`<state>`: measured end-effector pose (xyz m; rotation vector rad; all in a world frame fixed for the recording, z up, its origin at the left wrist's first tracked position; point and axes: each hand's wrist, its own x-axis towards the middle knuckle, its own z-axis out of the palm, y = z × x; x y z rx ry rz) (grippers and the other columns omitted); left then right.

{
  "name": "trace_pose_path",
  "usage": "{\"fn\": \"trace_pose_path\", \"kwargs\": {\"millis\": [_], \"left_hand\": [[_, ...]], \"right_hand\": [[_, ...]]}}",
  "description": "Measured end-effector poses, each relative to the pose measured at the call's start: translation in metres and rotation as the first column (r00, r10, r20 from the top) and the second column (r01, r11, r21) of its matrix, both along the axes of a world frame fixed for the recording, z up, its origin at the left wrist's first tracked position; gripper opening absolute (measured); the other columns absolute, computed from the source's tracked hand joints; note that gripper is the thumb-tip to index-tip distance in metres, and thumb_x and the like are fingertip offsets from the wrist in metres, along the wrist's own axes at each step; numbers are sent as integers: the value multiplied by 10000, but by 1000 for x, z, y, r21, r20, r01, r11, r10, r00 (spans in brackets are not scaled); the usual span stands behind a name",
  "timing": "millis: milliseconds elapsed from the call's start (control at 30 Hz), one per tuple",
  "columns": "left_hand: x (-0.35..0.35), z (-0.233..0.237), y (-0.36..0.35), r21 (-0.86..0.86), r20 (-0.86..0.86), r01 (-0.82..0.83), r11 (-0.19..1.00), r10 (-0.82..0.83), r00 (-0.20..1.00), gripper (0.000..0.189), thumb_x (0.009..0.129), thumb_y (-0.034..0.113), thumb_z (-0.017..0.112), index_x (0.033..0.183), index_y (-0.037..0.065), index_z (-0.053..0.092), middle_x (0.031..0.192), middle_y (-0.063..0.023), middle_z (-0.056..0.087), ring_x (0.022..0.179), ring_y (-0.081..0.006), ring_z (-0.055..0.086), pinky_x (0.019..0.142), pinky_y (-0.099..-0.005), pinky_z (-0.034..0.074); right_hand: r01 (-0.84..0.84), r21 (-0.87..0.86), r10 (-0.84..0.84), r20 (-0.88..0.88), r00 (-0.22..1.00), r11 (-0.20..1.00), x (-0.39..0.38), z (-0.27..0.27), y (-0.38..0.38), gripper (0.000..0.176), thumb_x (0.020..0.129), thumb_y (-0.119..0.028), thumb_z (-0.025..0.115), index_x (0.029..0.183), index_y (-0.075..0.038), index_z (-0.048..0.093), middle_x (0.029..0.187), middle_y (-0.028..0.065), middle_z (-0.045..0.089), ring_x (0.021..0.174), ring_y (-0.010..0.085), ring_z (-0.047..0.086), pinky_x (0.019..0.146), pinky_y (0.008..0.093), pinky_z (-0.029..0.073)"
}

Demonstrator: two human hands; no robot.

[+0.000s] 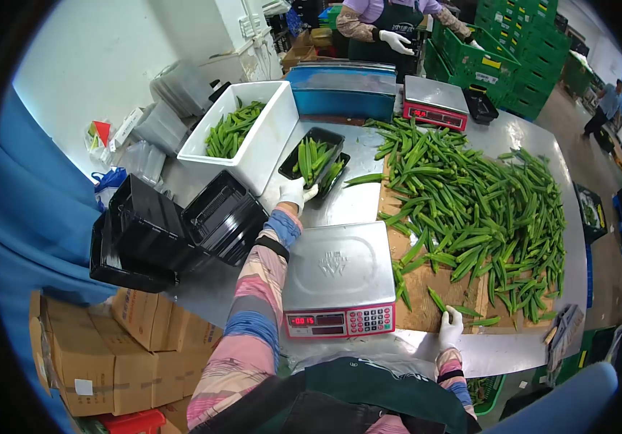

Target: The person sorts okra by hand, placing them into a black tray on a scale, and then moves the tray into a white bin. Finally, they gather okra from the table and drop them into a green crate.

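Observation:
My gloved left hand (295, 194) grips the near end of a black tray (336, 139) with okra pods (314, 158) in it. This tray sits partly over another black tray (341, 173) that also has okra in it. My gloved right hand (451, 329) is low at the table's near edge, its fingers closed at the lower end of a single okra pod (436, 299). Beyond it spreads a large pile of okra (462, 210) on cardboard. Between my arms stands a scale (338, 264) with a bare metal pan and a red display reading about -0.015.
A white foam box (275, 116) with okra stands behind the left tray. Stacked black trays (224, 210) lie left of my arm. Across the table are a blue-topped machine (343, 90), a second scale (434, 98) and a gloved co-worker (390, 32) at green crates (481, 61).

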<state>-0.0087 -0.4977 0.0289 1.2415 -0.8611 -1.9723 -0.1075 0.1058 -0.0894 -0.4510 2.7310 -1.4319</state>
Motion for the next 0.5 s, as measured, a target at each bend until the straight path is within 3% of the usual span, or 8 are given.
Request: {"fn": "trace_pose_path", "kwargs": {"millis": [100,200,267,300,333,400,467,500], "left_hand": [[-1,9,-10,25,86,123,992,-125,988,311,970,66,594,1250,-44,514,1231,-210,613,1000,-379,689,845,-517,614],[22,54,7,-182,62,190,965,-182,981,395,962,89,635,1318,-18,502,1198,-192,627,1064,-394,671,833,-495,610],[52,98,32,-448,121,251,858,-220,968,416,964,137,657,1337,-14,550,1204,-167,658,1109,-345,662,902,-441,576],[70,104,29,-760,312,279,587,-47,949,405,972,157,637,1340,-2,577,1136,-145,679,1043,-309,673,879,-409,556],[90,109,26,-909,400,362,205,187,897,400,981,177,618,1344,10,605,1069,-122,700,977,-273,684,856,-377,536],[134,139,48,-903,429,385,192,342,836,309,998,218,582,1207,13,684,1084,-151,710,982,-280,676,878,-389,509],[184,137,46,-780,589,611,135,488,644,312,1012,278,557,1143,36,705,1101,-187,700,994,-282,676,859,-400,510],[210,130,45,-715,663,671,195,492,564,321,1018,298,552,1092,28,709,1070,-195,704,959,-285,675,850,-397,508]], "right_hand": [[6,10,-6,27,1000,1000,0,2,-1,188,911,-24,669,1092,8,708,1047,149,695,1009,300,662,948,363,498],[-1,21,1,10,1000,1000,-2,-1,0,183,915,-33,667,1089,4,709,1056,154,693,1019,309,659,956,367,494],[3,14,-4,22,1000,1000,-1,1,1,182,917,-40,667,1090,2,708,1059,155,691,1021,313,656,958,370,492],[6,9,-6,30,1000,1000,1,3,-1,182,918,-44,667,1090,0,708,1060,156,690,1022,314,655,960,371,491],[0,16,-1,36,999,1000,1,4,-3,186,920,-44,665,1095,0,708,1062,157,689,1023,315,655,959,372,491],[-4,28,3,46,999,1000,-1,4,-1,193,922,-45,662,1105,-1,707,1065,158,686,1024,317,654,957,373,492],[-24,28,24,21,1000,999,-5,-7,1,244,905,-93,705,1131,-1,705,1053,161,679,1000,318,652,937,375,499],[-28,31,27,31,999,999,-7,-5,-3,262,898,-109,719,1136,0,706,1052,161,677,993,317,652,931,376,502]]}}
